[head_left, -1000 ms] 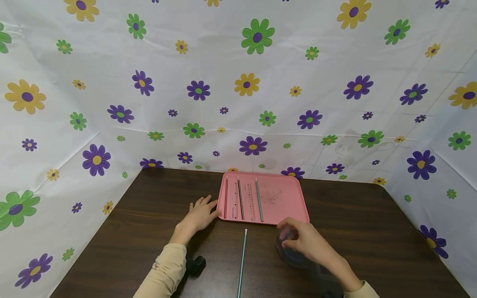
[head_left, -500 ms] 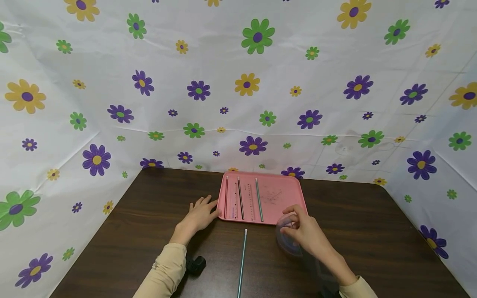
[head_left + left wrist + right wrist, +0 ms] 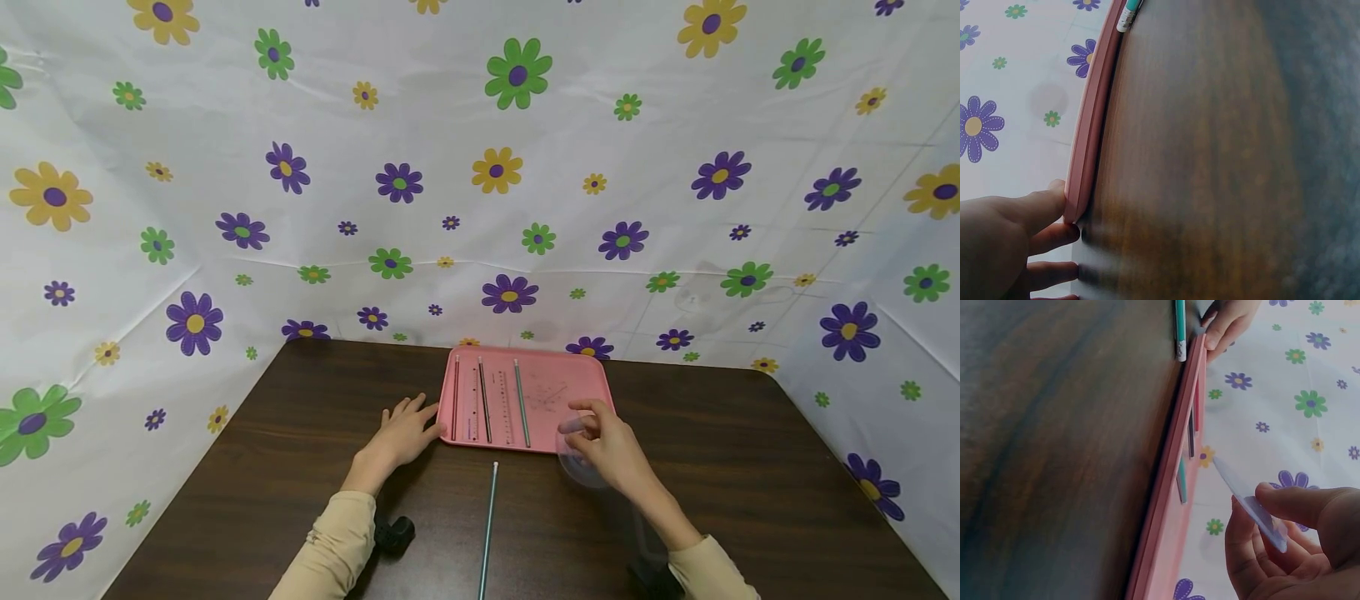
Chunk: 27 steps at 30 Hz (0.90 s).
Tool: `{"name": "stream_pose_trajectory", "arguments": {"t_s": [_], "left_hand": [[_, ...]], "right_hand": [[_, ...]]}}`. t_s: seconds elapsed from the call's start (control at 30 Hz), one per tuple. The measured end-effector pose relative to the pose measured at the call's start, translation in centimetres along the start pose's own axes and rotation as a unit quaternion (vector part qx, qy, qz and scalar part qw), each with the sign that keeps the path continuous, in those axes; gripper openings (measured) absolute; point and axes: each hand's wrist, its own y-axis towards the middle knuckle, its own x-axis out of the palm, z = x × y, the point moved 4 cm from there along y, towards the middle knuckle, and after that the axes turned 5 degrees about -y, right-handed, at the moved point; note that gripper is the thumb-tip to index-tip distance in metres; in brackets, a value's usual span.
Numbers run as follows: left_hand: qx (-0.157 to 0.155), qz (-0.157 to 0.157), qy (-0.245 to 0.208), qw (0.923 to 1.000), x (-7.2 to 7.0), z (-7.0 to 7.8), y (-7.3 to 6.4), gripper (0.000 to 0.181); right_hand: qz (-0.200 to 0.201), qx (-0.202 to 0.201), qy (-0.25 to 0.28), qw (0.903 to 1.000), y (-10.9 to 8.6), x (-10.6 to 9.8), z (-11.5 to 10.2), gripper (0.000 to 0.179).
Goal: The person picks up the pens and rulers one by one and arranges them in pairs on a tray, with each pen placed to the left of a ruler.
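Observation:
Over the front right edge of the pink tray [image 3: 564,365], my right hand [image 3: 617,457] pinches a clear protractor [image 3: 583,473] between thumb and fingers. The right wrist view shows the protractor [image 3: 1239,489] tilted, nearly edge-on, above the tray. My left hand [image 3: 396,437] rests at the tray's front left corner, fingers spread and thumb touching the rim; the left wrist view shows this contact too. From left to right in the tray lie a red pencil [image 3: 455,398], a clear ruler [image 3: 472,408], a dark pencil [image 3: 484,402], another clear ruler [image 3: 504,407] and a green pencil [image 3: 521,404].
A second green pencil [image 3: 488,533] lies on the dark wooden table [image 3: 300,467], in front of the tray. Dark marks show on the tray's right part. Behind the table hangs a flowered cloth [image 3: 450,125]. Black wrist cameras [image 3: 395,534] sit at both wrists.
My right hand has moved away from me with the protractor, from in front of the tray to over its front right edge. The left hand and the tray stay put.

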Motion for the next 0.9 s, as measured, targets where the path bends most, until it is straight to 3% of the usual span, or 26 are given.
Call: {"name": "stream_pose_trajectory", "arguments": {"t_s": [0.47,0.9], "left_hand": [[0.0,-0.001,-0.002,1.0,-0.2,0.2,-0.3,0.052],[0.001,0.002,-0.001,1.0,-0.2,0.2,-0.2,0.052]], "right_hand": [[0.024,0.013,0.0,0.9996,3.0,0.4,1.2,0.046],[0.029,0.019,0.034,0.9988,5.6,1.0,1.3,0.046]]}}
